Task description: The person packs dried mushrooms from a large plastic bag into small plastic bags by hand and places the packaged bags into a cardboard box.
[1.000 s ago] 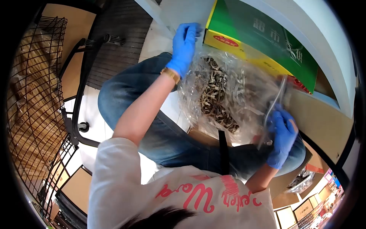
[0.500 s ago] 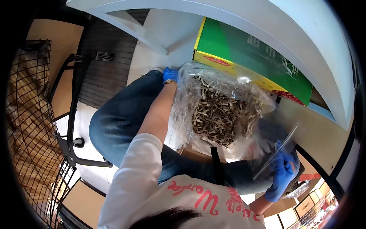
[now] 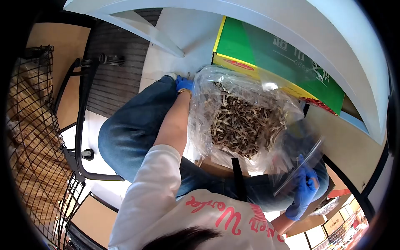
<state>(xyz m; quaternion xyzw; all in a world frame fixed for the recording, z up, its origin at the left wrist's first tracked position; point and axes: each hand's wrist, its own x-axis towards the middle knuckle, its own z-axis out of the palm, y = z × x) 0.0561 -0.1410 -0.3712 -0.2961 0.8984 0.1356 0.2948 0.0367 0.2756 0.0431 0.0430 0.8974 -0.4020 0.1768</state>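
Clear plastic lies around dark, dried strips in a large open bag between my knees. My left hand, in a blue glove, is low beside the bag's left edge and the shoe; its fingers look curled, and what they hold is hidden. On the right, my blue-gloved right hand is closed on a smaller clear plastic bag, whose straight, stiff-looking edge slants up past the fingers.
A green and yellow box stands behind the large bag, under a white curved frame. A wire basket cart with long tan goods is on the left. A dark mat and a brown carton also show.
My left hand has gone from above the bag's far left corner down beside the shoe. The large bag's opening is wider, showing more strips. The smaller bag and my right hand are lower.
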